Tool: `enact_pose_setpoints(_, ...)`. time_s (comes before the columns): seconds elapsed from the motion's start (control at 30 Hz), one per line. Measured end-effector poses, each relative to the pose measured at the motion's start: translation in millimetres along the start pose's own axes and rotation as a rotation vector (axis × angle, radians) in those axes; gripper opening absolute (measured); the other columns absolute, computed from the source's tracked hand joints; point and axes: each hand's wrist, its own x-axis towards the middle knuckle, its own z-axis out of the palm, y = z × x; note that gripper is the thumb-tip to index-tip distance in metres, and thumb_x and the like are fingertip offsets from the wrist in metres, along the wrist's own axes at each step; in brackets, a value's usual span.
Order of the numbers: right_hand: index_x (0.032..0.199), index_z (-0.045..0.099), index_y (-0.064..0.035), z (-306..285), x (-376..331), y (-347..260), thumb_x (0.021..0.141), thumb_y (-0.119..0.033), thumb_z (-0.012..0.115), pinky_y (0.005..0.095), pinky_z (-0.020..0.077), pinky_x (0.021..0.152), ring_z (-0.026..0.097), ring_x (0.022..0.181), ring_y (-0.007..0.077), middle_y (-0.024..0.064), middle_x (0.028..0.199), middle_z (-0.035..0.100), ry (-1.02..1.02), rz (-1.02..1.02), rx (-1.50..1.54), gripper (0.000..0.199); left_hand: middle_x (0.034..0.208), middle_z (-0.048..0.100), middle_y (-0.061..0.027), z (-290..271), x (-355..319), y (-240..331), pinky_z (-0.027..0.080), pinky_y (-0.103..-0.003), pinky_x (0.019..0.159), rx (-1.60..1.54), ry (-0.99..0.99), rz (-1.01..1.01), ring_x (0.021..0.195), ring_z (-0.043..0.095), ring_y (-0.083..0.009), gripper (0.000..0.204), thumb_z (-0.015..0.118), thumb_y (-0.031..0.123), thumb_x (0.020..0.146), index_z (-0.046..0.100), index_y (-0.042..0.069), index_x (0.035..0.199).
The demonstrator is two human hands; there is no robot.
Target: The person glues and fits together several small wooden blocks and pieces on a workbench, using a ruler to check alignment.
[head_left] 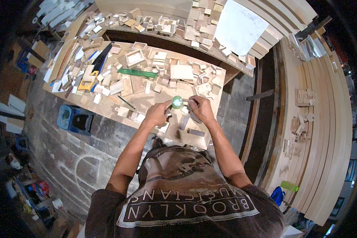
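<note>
A small round green container (pixel 177 103) with a bright whitish top stands on the wooden workbench (pixel 107 104), between my two hands. My left hand (pixel 158 114) is closed, its index fingertip at the container's left edge; whatever its curled fingers hold is hidden. On the other side, my right hand (pixel 202 109) pinches a thin pale stick (pixel 187 100) that points at the container. Small wooden blocks (pixel 185 122) lie just below the hands. A dark-topped block (pixel 196 132) rests near the bench's front edge.
Loose wooden pieces and little boxes (pixel 135 58) crowd the bench, with a green strip (pixel 137 73) and a yellow-handled saw (pixel 88 80) among them. Shelving (pixel 178 36) behind holds more pieces. A blue container (pixel 69 118) stands left of the bench; stacked boards (pixel 325 119) line the right.
</note>
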Motion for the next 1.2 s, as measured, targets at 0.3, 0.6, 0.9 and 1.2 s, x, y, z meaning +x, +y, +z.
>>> enact_pose_setpoints(0.3, 0.092, 0.071, -0.0024, 51, 47, 29, 0.091, -0.019, 0.065, 0.0493, 0.0545, 0.081, 0.068, 0.088, 0.0411, 0.0208, 0.091, 0.07, -0.229, -0.136, -0.391, 0.018, 0.106, 0.072, -0.0217, 13, 28, -15, 0.055, -0.049, 0.085, 0.316, -0.157, 0.078, 0.099, 0.07, -0.0373, 0.065, 0.063, 0.0, 0.073, 0.063, 0.013, 0.137)
enact_pose_setpoints(0.6, 0.089, 0.072, -0.0059, 67, 53, 44, 0.088, -0.019, 0.063, 0.0498, 0.0554, 0.08, 0.069, 0.09, 0.0392, 0.0182, 0.094, 0.072, -0.283, -0.158, -0.422, 0.016, 0.103, 0.073, -0.0204, 5, 21, -16, 0.054, -0.051, 0.083, 0.282, -0.154, 0.09, 0.099, 0.07, -0.0382, 0.058, 0.061, -0.001, 0.074, 0.066, 0.014, 0.129)
enact_pose_setpoints(0.9, 0.096, 0.074, -0.0072, 68, 60, 42, 0.087, -0.02, 0.064, 0.0498, 0.0553, 0.08, 0.069, 0.09, 0.0406, 0.0199, 0.094, 0.072, -0.36, -0.144, -0.495, 0.018, 0.101, 0.074, -0.0177, 8, 24, -19, 0.057, -0.048, 0.08, 0.308, -0.165, 0.102, 0.097, 0.072, -0.0331, 0.057, 0.058, -0.003, 0.078, 0.064, 0.015, 0.132)
enact_pose_setpoints(1.2, 0.091, 0.074, -0.0032, 71, 52, 43, 0.087, -0.018, 0.066, 0.0494, 0.0539, 0.081, 0.068, 0.088, 0.0417, 0.0219, 0.091, 0.071, -0.308, -0.08, -0.374, 0.018, 0.101, 0.074, -0.0174, 9, 24, -15, 0.057, -0.048, 0.082, 0.29, -0.149, 0.091, 0.097, 0.071, -0.0349, 0.054, 0.059, -0.001, 0.079, 0.066, 0.014, 0.13)
